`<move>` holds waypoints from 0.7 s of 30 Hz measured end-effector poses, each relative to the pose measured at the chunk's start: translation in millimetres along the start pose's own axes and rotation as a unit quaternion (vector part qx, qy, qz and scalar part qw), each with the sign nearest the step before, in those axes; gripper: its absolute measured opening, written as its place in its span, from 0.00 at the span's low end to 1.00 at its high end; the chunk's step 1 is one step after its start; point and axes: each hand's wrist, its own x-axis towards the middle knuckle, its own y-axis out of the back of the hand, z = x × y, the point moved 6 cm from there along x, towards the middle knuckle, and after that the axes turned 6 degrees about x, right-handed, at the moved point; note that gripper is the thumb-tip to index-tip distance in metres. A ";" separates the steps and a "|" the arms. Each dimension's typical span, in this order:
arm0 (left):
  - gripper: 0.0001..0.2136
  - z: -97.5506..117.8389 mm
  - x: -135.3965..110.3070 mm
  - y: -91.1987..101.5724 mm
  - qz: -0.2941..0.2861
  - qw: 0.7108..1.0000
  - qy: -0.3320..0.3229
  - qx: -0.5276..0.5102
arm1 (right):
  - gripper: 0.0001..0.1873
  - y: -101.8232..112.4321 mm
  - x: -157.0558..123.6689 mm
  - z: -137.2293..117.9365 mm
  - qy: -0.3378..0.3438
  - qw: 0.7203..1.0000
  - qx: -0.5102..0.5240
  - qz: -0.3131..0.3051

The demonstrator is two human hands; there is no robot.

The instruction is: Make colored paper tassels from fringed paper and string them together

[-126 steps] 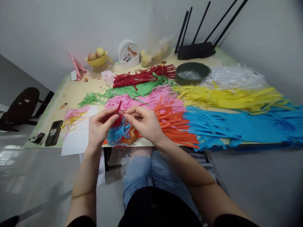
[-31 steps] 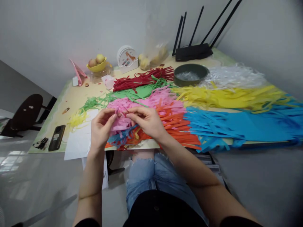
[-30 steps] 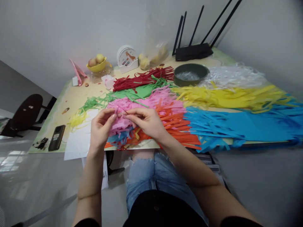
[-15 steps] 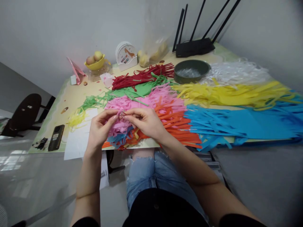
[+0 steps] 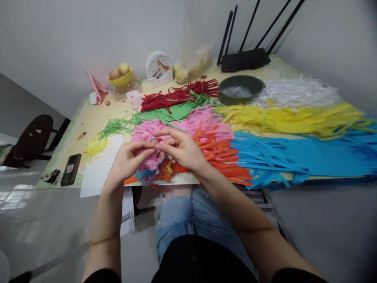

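My left hand (image 5: 129,159) and my right hand (image 5: 184,150) meet fingertip to fingertip over the near edge of the table. Each has its thumb and forefinger pinched together. Something thin and small shows at the fingertips, too fine to name. Right behind and below the fingers lies a heap of pink fringed strips (image 5: 153,160), with blue strips (image 5: 144,175) under it. Orange fringe (image 5: 216,151) spreads beside my right wrist. Green fringe (image 5: 173,111) and dark red fringe (image 5: 179,95) lie farther back.
Blue (image 5: 332,153) and yellow fringe (image 5: 294,118) cover the right side. Behind are a green round tin (image 5: 241,88), white strips (image 5: 300,90) and a black router (image 5: 246,60). At the left lie a phone (image 5: 71,169), white paper (image 5: 94,177) and a yellow fruit bowl (image 5: 120,80).
The pink strip seen at my left fingertips before no longer shows clearly there. My right forefinger has lifted a little, and both hands stay together. The view has shifted slightly.
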 end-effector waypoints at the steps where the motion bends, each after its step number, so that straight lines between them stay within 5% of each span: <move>1: 0.07 0.9 -0.8 -2.7 -0.015 1.000 -0.002 0.010 | 0.22 0.2 0.5 1.4 -0.005 1.000 0.000 0.000; 6: 0.05 -4.2 -12.1 -10.4 0.031 0.998 0.003 0.062 | 0.21 14.3 -1.3 -2.3 0.057 0.991 0.033 0.113; 9: 0.06 -29.9 -14.9 -4.4 0.019 0.997 0.012 0.074 | 0.20 27.9 -6.0 -5.7 0.106 0.968 0.106 0.203; 11: 0.08 -62.6 -13.0 22.9 0.040 0.995 0.037 0.081 | 0.19 30.0 -7.1 -6.8 0.114 0.965 0.106 0.212; 14: 0.12 -123.4 -17.4 107.2 0.234 0.952 0.126 0.149 | 0.20 24.7 -7.1 -5.1 0.092 0.972 0.103 0.188; 16: 0.13 -155.8 -23.6 152.5 0.287 0.930 0.150 0.172 | 0.21 19.8 -8.0 -3.8 0.083 0.972 0.125 0.180; 18: 0.14 -178.5 -31.6 179.9 0.306 0.921 0.159 0.183 | 0.21 15.1 -8.7 -3.2 0.080 0.971 0.144 0.173; 21: 0.13 -197.8 -43.0 190.2 0.312 0.916 0.162 0.192 | 0.22 11.1 -8.9 -2.2 0.077 0.972 0.144 0.167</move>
